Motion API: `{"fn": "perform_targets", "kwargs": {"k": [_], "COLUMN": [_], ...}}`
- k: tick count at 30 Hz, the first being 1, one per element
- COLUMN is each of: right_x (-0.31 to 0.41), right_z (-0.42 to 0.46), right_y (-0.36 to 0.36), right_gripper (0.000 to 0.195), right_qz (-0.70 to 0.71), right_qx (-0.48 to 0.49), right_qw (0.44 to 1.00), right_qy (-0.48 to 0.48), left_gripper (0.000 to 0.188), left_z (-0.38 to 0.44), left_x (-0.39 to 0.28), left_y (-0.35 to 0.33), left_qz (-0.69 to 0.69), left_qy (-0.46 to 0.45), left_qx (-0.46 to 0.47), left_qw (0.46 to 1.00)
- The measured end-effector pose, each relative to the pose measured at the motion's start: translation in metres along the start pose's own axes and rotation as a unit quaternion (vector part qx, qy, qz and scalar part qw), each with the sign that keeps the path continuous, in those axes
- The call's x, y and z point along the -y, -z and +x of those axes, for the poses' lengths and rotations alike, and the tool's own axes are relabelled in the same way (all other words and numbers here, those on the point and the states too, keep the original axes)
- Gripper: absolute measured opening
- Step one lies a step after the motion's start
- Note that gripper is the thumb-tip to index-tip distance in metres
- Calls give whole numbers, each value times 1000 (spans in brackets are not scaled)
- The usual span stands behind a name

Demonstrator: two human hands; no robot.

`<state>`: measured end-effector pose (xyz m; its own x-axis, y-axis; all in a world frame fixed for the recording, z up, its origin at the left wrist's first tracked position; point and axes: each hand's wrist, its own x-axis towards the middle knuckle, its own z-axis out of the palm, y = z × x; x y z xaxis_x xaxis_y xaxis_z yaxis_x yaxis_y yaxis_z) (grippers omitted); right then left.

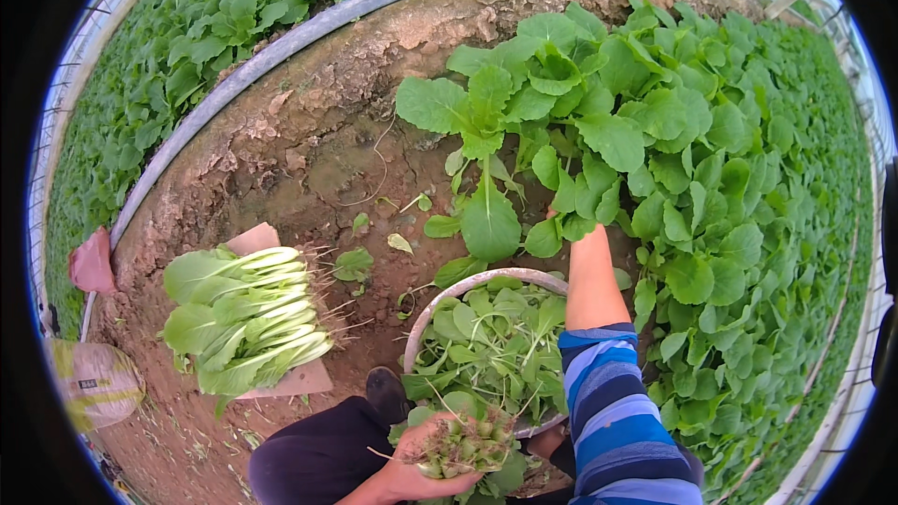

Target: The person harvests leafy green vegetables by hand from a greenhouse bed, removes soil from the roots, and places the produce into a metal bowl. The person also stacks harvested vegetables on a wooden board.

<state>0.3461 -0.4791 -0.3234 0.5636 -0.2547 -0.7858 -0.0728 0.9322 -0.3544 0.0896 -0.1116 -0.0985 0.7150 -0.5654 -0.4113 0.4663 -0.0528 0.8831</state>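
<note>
My left hand (414, 470) grips a bunch of uprooted leafy greens (466, 443) in front of my knees, with the soil-covered roots facing up. My right hand (588, 240) reaches in among the standing leafy green plants (596, 112) at the edge of the bed. Leaves cover most of its fingers, so what it grasps is hidden. Below that forearm stands a round basin (428, 322) heaped with loose green leaves (491, 344). Left of it, a neat row of pulled greens (259, 315) lies on cardboard (302, 380), its thin roots towards the basin.
Dense greens (765, 238) fill the right side. A grey pipe (280, 49) curves along the far side of the bare soil (309, 147). At far left are a pinkish plastic piece (92, 261) and a woven sack (98, 382). My dark shoe (386, 396) touches the ground beside the basin.
</note>
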Motion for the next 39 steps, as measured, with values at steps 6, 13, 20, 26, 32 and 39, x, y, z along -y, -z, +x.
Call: {"fn": "perform_targets", "kwargs": {"k": [6,13,20,26,32,39], "right_x": [9,-2,-4,-64,-65,-38], "right_z": [59,-20,-116,-134,-139,-247], "right_y": [96,144,135,156,160,80], "right_gripper": [35,29,38,34,31,20], "right_qz": [-95,-170,-225,-241,-307,-417], "right_qx": [156,-23,-76,-115,-219,18], "right_qw": [983,985,967,963,902,735], "right_qy": [-25,-29,89,44,211,534], "left_gripper": [64,64,61,60,52,52], "left_z": [-5,-23,-34,-37,-42,-47], "left_x": [-8,-4,-9,-7,-5,-13], "left_y": [-5,-12,-19,-18,-11,-11], "left_qz": [-31,-61,-55,-41,-22,-26], "left_qy": [10,1,-39,-55,-76,-113], "left_qx": [20,-14,-25,-37,-40,-52], "left_qw": [999,998,997,997,996,992]}}
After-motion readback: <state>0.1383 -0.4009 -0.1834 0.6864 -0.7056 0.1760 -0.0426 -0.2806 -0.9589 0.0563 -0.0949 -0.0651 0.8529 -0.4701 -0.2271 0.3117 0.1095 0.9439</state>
